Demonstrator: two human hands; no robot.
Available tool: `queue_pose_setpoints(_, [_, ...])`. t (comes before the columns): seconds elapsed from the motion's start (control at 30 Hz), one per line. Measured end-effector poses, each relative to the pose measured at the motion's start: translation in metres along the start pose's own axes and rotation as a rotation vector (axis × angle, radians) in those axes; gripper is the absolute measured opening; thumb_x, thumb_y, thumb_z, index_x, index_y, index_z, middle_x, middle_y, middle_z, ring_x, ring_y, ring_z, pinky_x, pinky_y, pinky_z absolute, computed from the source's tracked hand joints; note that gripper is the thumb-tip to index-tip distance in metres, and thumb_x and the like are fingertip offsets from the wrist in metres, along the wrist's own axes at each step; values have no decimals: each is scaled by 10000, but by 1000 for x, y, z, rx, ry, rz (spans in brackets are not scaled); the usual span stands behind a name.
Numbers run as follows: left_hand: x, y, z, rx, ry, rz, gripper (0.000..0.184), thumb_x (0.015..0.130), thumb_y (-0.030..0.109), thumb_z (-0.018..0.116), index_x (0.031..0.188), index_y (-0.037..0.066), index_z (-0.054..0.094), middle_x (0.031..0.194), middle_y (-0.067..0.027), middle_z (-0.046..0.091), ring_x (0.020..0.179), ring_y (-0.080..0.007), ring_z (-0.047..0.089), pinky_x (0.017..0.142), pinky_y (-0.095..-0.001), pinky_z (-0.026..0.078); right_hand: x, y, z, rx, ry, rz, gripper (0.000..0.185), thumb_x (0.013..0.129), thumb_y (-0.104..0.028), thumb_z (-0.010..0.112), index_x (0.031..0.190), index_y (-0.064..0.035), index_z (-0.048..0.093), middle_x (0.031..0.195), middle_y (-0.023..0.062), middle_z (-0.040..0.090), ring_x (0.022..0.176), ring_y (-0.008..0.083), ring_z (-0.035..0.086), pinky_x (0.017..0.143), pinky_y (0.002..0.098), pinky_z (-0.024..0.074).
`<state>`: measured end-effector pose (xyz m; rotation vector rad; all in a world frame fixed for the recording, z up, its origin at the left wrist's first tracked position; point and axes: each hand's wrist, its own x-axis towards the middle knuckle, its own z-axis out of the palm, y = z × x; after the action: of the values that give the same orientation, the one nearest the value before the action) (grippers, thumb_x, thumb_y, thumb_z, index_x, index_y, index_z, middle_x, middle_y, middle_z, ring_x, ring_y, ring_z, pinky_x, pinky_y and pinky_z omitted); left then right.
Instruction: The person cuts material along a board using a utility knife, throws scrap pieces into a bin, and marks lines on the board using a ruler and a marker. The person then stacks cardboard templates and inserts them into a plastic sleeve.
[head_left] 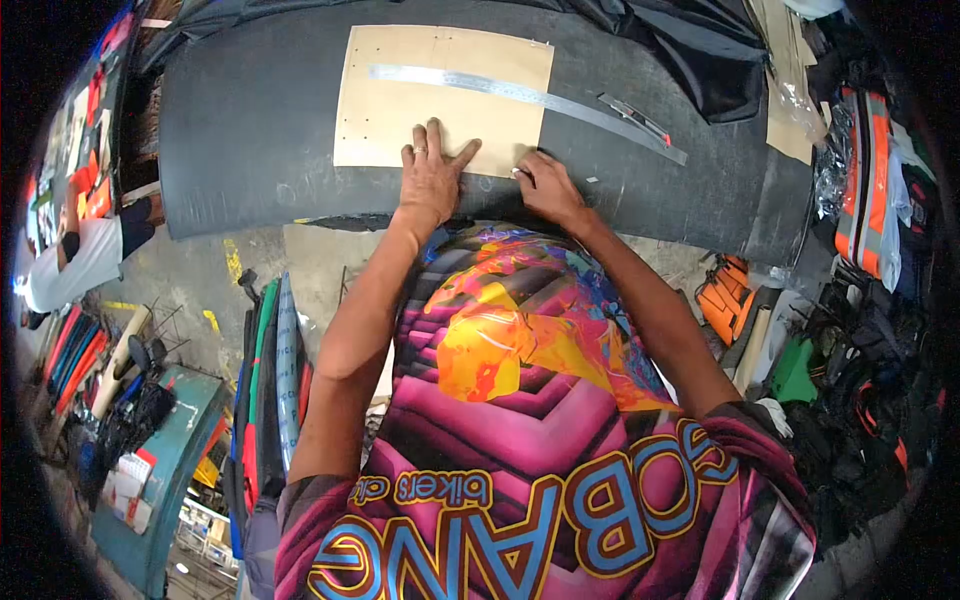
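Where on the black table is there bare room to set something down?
The widest bare patch of the black table lies left of the tan sheet. A smaller one lies between the right end of the steel ruler and the near edge. It's crowded around the cutter and black cloth.

The sheet (400, 120) is of a pale cream colour, with small dark dots near its left edge. The ruler (540, 97) is silver-grey, and the cutter (632, 117) to its right is grey with a red end. The table top (250, 120) is dark grey with faint whitish scratches. At the near side, the shirt (560, 345) has pink and dark chevrons, orange and yellow splashes, and blue letters with yellow outlines. On the left, the panel (190, 400) is teal; on the right, the striped cloth (877, 190) is orange and grey.
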<state>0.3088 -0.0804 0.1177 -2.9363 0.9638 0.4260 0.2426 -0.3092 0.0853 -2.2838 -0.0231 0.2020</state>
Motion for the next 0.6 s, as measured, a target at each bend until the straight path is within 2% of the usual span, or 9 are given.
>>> queue_pose_setpoints(0.03, [0,1,-3,2,-4,0,685,895,223,655,1524,400,451,1586,-267,279,1438,-466,305,1095,-539,351,1,-1,2,-23,6,5,133,926,-103,625,988,16,625,1004,225,638,962,434,627,862,489,501])
queue_pose_setpoints(0.1, [3,3,-10,-69,-132,-9,882,859,110,645,1603,423,289,1617,-295,192,1475,-512,244,1141,-552,324,2,-1,0,-43,-43,3,167,922,-106,616,1030,22,632,1055,233,648,1015,436,629,909,493,505])
queue_pose_setpoints(0.13, [3,3,-10,-70,-133,-8,882,859,110,645,1603,423,289,1617,-295,192,1475,-512,244,1141,-552,324,2,-4,-4,-65,-91,1,208,918,-108,607,1073,28,638,1105,242,658,1069,438,630,955,497,509])
queue_pose_setpoints(0.2, [3,3,-10,-36,-131,-9,915,849,108,660,1609,429,264,1615,-295,198,1469,-507,254,1138,-547,328,2,-11,-8,-98,-107,6,220,922,-101,588,1091,30,637,1115,244,659,1061,433,638,944,493,520])
queue_pose_setpoints(0.23, [5,5,-4,-38,-137,-8,915,849,108,660,1609,429,264,1615,-295,198,1469,-507,254,1138,-547,328,3,-10,-8,-127,-124,11,233,925,-93,569,1110,32,636,1125,247,661,1053,429,647,934,490,531])
queue_pose_setpoints(0.3, [5,6,0,6,-39,-1,749,859,277,723,1537,391,429,1591,-273,265,1445,-477,296,1096,-550,352,6,-17,-10,-188,-149,32,264,912,-74,557,1142,31,632,1129,254,660,1050,428,653,924,490,538])
queue_pose_setpoints(0.43, [5,4,5,-19,-22,2,754,853,244,717,1536,383,431,1589,-281,262,1443,-487,298,1098,-557,348,9,-20,0,-295,-90,-50,274,917,-72,521,1145,23,640,1134,258,657,1009,460,666,890,523,551])
queue_pose_setpoints(0.53, [7,4,8,-41,2,5,779,835,213,724,1537,379,431,1589,-289,256,1445,-499,291,1103,-563,341,13,-29,-3,-365,-203,44,321,898,-44,507,1185,36,627,1143,276,659,1013,459,672,901,514,556])
queue_pose_setpoints(0.6, [6,3,10,-82,2,7,795,819,205,737,1535,372,435,1588,-296,251,1444,-509,292,1103,-569,339,14,-26,-1,-359,-164,24,325,896,-43,512,1189,38,625,1141,275,662,1001,459,675,898,510,559])
